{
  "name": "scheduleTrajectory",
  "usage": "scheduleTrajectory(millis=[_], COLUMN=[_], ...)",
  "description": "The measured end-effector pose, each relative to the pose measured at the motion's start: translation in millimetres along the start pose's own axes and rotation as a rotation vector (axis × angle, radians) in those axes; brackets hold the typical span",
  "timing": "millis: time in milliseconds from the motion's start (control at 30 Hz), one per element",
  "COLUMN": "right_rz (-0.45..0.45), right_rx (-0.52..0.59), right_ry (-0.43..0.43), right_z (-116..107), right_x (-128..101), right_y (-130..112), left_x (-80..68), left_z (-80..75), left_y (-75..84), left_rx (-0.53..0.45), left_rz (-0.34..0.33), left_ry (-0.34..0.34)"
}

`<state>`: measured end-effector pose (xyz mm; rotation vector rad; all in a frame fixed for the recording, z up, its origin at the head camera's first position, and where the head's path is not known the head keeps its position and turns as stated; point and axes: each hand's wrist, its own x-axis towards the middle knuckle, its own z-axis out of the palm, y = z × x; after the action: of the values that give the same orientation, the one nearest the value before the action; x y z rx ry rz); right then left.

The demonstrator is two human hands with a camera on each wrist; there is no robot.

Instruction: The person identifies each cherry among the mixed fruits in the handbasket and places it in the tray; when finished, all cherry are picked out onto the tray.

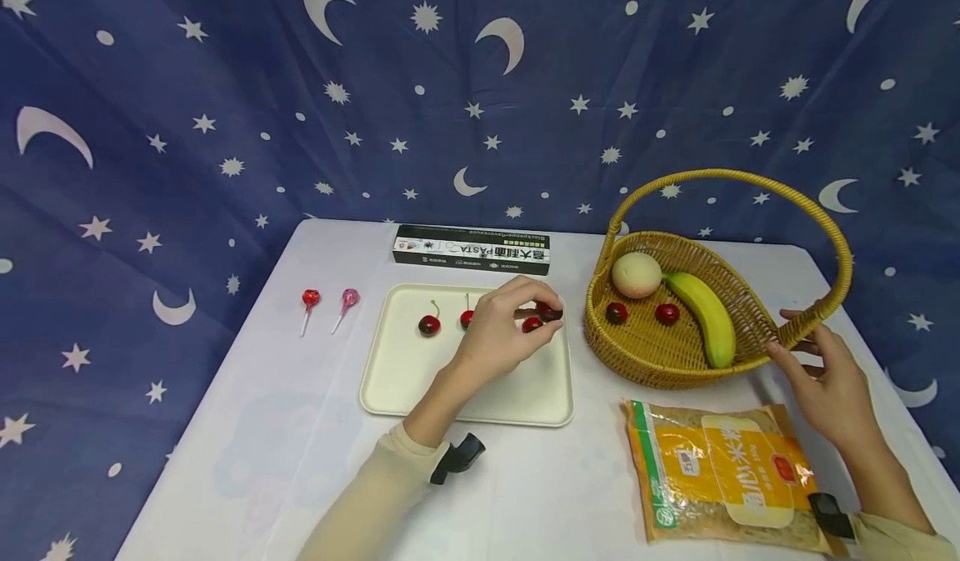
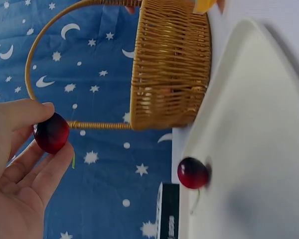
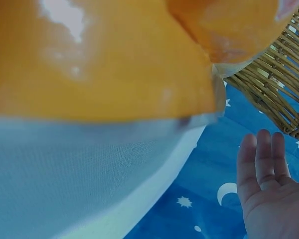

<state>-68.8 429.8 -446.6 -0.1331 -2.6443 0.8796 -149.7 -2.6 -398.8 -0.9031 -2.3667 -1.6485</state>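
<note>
- Left hand (image 1: 498, 328) over the far right part of the cream tray (image 1: 405, 378), thumb and fingertips pinching a dark red cherry (image 2: 51, 132); seen clearly in the left wrist view, only partly in the head view.
- Pinched cherry raised just above the tray surface, near the tray's right edge; basket (image 1: 645, 353) straight off to the right of it, with a narrow strip of white table (image 1: 300, 428) between tray and basket.
- Left hand by far the nearer one to the cherries on the tray; right hand (image 1: 825, 378) well apart from them, at the basket's near right rim.
- Right hand with fingers straight and relaxed, fingertips touching or just beside the wicker rim; no object gripped; exact contact hard to tell.
- Basket handle arching high over the bowl, opening facing up and free between handle and rim.
- Inside the basket: a banana (image 1: 705, 315) lying lengthwise from back to front, a pale peach (image 1: 636, 274), two more cherries (image 1: 617, 313).
- On the tray: one loose cherry with stem (image 1: 429, 324) left of the hand, another partly hidden behind the hand, one more just below the fingertips.
- Stem of the pinched cherry not made out; hidden by fingers.
- Right wrist view mostly blocked by the blurred orange packet (image 1: 720, 469); only palm and a bit of wicker visible there.
- Two lollipops (image 1: 309, 299) left of the tray, a pasta box (image 1: 471, 249) behind it.
</note>
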Motion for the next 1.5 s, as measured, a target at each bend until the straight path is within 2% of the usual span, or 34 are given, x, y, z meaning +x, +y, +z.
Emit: scheduleTrajectory(millis=[133, 333, 567, 700, 1000, 1267, 1500], right_rz=[0.006, 0.004, 0.016, 0.022, 0.026, 0.029, 0.032], right_rx=[-0.009, -0.005, -0.017, -0.018, -0.025, -0.028, -0.03], right_ry=[-0.003, 0.003, -0.002, -0.004, -0.017, -0.018, -0.025], right_z=[-1, -2, 1, 1, 1, 1, 1], right_x=[0, -1, -2, -2, -1, -2, -1], right_y=[1, 1, 1, 0, 0, 0, 0], left_x=[-11.6, -25.2, -39.5, -47.6, -74.9, -93.9, -102.1], left_z=[-11.6, -27.1, -42.0, -50.3, -70.7, -80.3, -82.9], left_y=[-4.2, -8.7, -13.4, -17.3, -27.3, -38.8, -50.6], left_rx=[-0.016, -0.019, 0.062, 0.043, 0.088, 0.18, 0.22], left_rz=[-0.039, -0.055, -0.069, -0.068, -0.133, -0.205, -0.221], left_ry=[0.041, 0.078, 0.122, 0.128, 0.173, 0.152, 0.118])
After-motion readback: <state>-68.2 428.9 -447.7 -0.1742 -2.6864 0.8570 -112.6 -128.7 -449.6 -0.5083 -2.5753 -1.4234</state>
